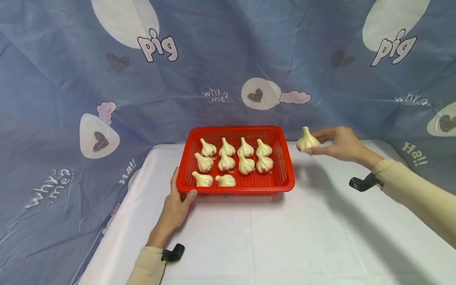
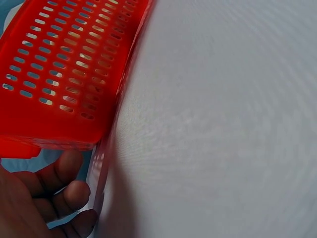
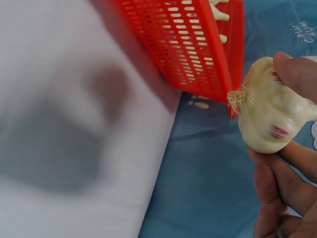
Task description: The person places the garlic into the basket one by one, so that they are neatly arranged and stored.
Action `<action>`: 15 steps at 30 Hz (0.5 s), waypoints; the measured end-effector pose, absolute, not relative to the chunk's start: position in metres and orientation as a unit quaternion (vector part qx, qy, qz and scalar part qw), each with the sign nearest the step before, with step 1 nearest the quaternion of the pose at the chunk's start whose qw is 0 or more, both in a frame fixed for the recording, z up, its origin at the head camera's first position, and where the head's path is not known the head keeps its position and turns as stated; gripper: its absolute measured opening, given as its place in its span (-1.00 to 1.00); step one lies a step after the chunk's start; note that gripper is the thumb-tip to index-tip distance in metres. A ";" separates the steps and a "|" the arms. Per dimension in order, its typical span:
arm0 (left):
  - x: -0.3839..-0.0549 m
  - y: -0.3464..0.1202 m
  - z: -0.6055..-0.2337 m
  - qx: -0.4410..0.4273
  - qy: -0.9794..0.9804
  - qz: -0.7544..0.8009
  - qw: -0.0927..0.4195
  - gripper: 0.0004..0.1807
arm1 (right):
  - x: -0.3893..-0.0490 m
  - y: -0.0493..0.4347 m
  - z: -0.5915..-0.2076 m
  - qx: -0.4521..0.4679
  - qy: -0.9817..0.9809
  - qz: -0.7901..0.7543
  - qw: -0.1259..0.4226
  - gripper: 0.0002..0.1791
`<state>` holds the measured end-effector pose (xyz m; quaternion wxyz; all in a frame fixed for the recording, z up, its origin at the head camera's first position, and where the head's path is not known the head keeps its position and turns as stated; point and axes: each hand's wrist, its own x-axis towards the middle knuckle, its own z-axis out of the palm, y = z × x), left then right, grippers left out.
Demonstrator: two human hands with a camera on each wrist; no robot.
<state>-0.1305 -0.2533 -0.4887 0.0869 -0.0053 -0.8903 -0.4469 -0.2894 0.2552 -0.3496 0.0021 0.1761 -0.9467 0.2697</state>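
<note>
A red plastic basket with slotted walls stands on the white-covered table, with several garlic bulbs in rough rows inside it. My left hand holds the basket's near left corner, thumb at the front rim and fingers along the left side. Off the basket's right side, my right hand pinches one garlic bulb between thumb and fingers, stem upward and above the tabletop. In the right wrist view, the held garlic bulb shows tan root hairs and purple streaks beside the basket wall.
White cloth covers the table. Behind it and at the left hangs a blue printed curtain. Inside the basket, a bare stretch of slotted floor shows at the front right. Each wrist carries a black strapped device.
</note>
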 end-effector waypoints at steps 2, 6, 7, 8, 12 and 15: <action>-0.131 -0.253 -0.489 -0.007 -0.890 -0.448 0.087 0.08 | -0.289 0.252 -0.347 0.178 -0.946 0.270 0.000 -0.37; -0.133 -0.253 -0.489 -0.008 -0.889 -0.450 0.085 0.08 | -0.289 0.245 -0.346 0.187 -0.943 0.276 -0.003 -0.36; -0.133 -0.254 -0.489 -0.008 -0.889 -0.450 0.085 0.08 | -0.289 0.244 -0.346 0.190 -0.942 0.277 -0.002 -0.36; -0.133 -0.254 -0.489 -0.007 -0.890 -0.448 0.086 0.08 | -0.290 0.242 -0.347 0.193 -0.941 0.278 -0.002 -0.36; -0.132 -0.255 -0.489 -0.006 -0.892 -0.444 0.086 0.08 | -0.289 0.235 -0.349 0.199 -0.939 0.279 -0.004 -0.36; -0.131 -0.255 -0.490 -0.004 -0.894 -0.440 0.084 0.08 | -0.288 0.230 -0.351 0.204 -0.938 0.278 -0.011 -0.34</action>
